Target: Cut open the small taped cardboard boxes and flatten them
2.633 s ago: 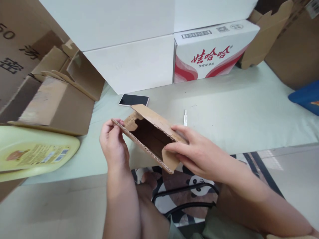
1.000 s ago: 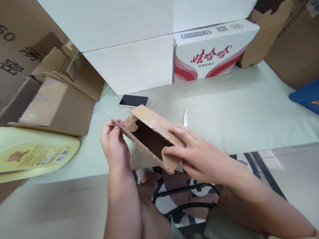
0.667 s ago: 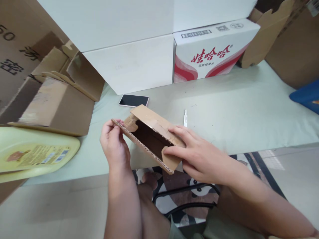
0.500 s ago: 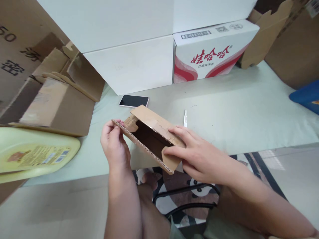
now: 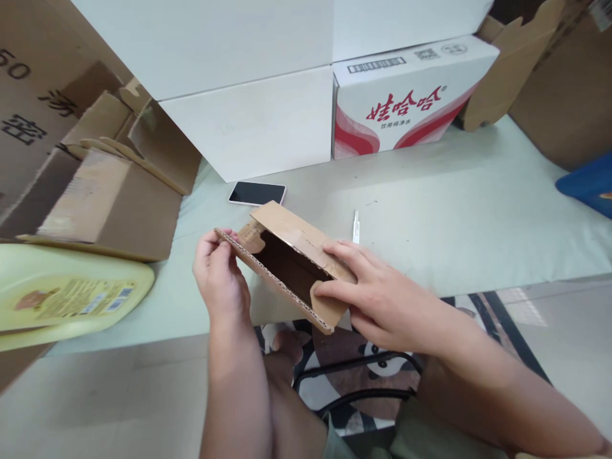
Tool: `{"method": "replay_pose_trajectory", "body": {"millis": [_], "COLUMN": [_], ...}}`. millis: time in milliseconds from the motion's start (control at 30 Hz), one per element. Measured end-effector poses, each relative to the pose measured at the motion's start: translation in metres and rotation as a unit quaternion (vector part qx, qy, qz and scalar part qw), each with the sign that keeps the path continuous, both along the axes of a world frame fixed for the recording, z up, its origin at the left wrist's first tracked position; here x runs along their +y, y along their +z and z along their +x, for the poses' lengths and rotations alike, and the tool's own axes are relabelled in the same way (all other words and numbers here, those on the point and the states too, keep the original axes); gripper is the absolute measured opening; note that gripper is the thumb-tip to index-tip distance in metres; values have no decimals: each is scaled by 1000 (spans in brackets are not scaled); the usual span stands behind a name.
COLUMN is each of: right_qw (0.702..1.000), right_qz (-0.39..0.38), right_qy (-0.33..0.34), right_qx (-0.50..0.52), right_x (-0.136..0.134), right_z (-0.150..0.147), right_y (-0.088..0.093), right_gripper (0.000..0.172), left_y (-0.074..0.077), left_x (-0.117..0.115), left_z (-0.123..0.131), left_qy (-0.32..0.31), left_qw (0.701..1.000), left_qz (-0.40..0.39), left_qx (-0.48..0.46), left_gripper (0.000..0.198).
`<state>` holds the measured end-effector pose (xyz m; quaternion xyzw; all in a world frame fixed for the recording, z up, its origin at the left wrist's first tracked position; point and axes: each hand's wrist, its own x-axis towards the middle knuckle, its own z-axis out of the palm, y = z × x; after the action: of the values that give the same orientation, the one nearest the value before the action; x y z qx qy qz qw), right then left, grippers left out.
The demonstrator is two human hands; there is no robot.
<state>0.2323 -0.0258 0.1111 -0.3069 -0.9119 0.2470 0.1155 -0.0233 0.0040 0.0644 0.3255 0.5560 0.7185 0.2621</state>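
Between my hands a small brown cardboard box [image 5: 291, 231] is tilted at the table's front edge, its long side gaping and its inside dark. My left hand [image 5: 222, 271] pinches the far left corner of its raised flap, thumb on the near face. On the right end, my right hand [image 5: 368, 290] grips the box, with the thumb on a small end flap and the fingers over the top panel. A slim silver blade-like tool [image 5: 356, 226] lies on the table just beyond my right hand. Behind the box rests a phone [image 5: 257, 193], screen up.
White cartons [image 5: 253, 137] and a red-and-white carton [image 5: 396, 105] line the back. Brown cardboard boxes [image 5: 138, 210] and a yellow bottle [image 5: 76, 296] stand or lie at left. A blue object [image 5: 588, 185] is at the right edge. A pale cloth covers the table [image 5: 454, 217].
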Motion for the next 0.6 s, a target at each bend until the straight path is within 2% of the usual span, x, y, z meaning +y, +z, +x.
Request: {"method": "replay_pose_trajectory", "body": {"millis": [400, 600], "right_qw": [1000, 998], "right_qz": [-4, -9], "right_qy": [-2, -13], "right_qx": [7, 60], "right_x": [0, 5], "right_z": [1, 10], "right_y": [1, 1], "right_gripper": [53, 51], "left_y": [-1, -3], "left_x": [0, -2], "left_z": [-2, -4], "left_qy": [-6, -54], "left_qw": [1000, 997], "left_qz": [-12, 62], "left_qx": [13, -5], "left_gripper": [15, 8]}}
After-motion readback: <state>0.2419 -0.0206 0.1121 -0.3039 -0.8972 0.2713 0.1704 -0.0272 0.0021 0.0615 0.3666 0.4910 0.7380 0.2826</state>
